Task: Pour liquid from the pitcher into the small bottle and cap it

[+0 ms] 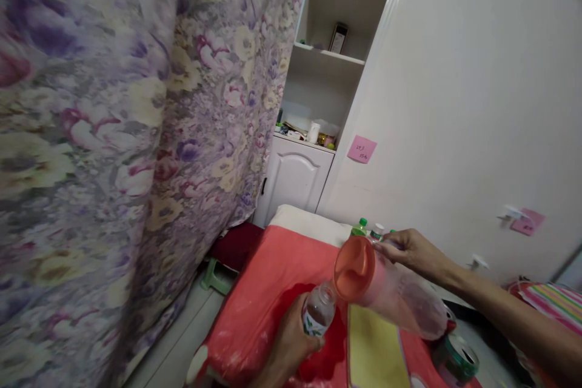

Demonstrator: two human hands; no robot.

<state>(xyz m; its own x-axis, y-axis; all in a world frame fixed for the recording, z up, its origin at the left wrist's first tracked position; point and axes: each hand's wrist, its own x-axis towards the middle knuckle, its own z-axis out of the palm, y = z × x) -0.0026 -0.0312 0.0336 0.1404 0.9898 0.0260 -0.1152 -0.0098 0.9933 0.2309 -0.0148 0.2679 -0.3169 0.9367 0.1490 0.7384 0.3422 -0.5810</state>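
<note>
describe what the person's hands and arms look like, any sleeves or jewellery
Both hands are bare, with no gloves. The right hand leads into a long bare forearm with no sleeve in view. Of the left hand only the hand and wrist show, also unsleeved. No rings, watch or bracelet are visible on either.

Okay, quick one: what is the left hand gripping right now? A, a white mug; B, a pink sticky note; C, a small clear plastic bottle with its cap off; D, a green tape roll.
C: the left hand wraps the small clear plastic bottle, open-necked under the tilted pitcher with the orange rim, which the right hand holds.
</note>
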